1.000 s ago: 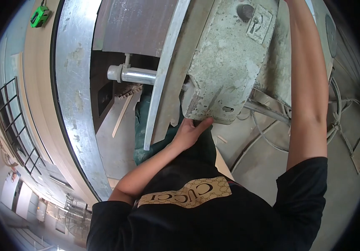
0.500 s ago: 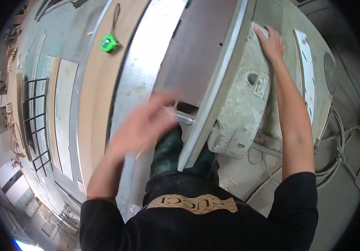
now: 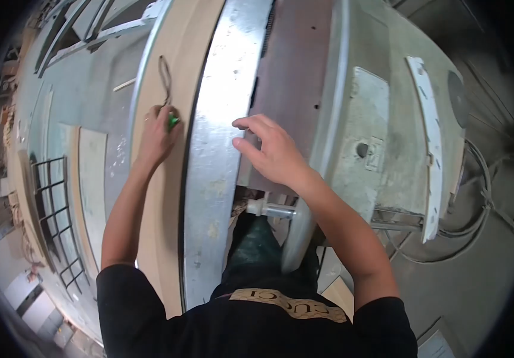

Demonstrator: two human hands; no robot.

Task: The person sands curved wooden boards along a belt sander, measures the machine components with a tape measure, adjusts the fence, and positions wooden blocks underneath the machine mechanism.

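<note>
Head: left hand [image 3: 158,135] now around tape [image 3: 173,121]

The left hand [image 3: 159,136] hides most of the green tape measure [image 3: 173,121]. The metal strip's [image 3: 215,131] far end runs out of view.

A black metal grid [image 3: 57,210] lies near a pale panel [image 3: 94,179] at left. Looped cables [image 3: 486,201] rest on the gray floor [image 3: 454,277] at right, near a long white strip [image 3: 433,149] with dark marks.
</note>
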